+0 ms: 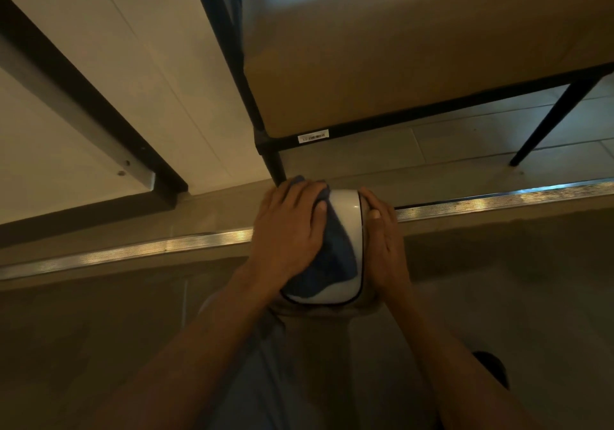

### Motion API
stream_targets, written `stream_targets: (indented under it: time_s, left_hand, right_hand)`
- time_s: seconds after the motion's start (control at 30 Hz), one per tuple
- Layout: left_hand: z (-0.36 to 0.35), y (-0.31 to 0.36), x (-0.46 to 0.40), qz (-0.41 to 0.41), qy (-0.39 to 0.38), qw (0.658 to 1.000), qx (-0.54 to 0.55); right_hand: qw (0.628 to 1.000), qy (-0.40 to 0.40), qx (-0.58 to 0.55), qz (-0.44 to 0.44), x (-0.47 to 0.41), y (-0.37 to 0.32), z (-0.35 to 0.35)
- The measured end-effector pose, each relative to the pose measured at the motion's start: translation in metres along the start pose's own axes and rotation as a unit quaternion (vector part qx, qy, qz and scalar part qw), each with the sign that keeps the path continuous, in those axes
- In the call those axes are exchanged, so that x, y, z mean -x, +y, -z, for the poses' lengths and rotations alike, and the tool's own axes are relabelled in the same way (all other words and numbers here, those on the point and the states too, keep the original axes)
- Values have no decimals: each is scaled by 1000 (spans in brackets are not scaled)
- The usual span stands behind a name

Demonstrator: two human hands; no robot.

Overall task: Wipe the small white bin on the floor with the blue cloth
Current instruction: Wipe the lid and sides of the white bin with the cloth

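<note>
The small white bin [349,227] stands on the floor below me, its rounded lid showing between my hands. A blue cloth [329,263] lies over the lid's left half. My left hand [289,230] presses the cloth flat onto the lid, fingers spread and pointing away from me. My right hand [382,240] lies against the bin's right side with straight fingers, thumb on the lid's edge. The bin's body is hidden under the lid and my hands.
A black-framed table [312,137] with a tan top stands just beyond the bin; one leg [275,167] comes down right behind my left hand. A metal floor strip [166,246] runs across under the bin. A white shelf unit [99,113] is at the left.
</note>
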State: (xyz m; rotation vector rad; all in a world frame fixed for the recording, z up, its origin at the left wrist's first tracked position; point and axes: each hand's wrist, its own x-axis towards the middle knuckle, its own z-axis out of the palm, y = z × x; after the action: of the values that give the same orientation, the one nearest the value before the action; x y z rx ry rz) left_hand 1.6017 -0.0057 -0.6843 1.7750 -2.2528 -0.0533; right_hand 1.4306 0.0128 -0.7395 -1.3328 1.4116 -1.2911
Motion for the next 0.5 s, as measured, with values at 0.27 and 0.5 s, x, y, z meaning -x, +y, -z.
stream_targets:
  time_s: [0.27,0.5]
  left_hand:
    - [-14,49,-25,-78,-39,996,22]
    - [19,6,1,100,67,969,215]
  right_hand:
    - [997,13,-57,-57,6,-3,9]
    - [981,37,-90,-168,-26,-43,33]
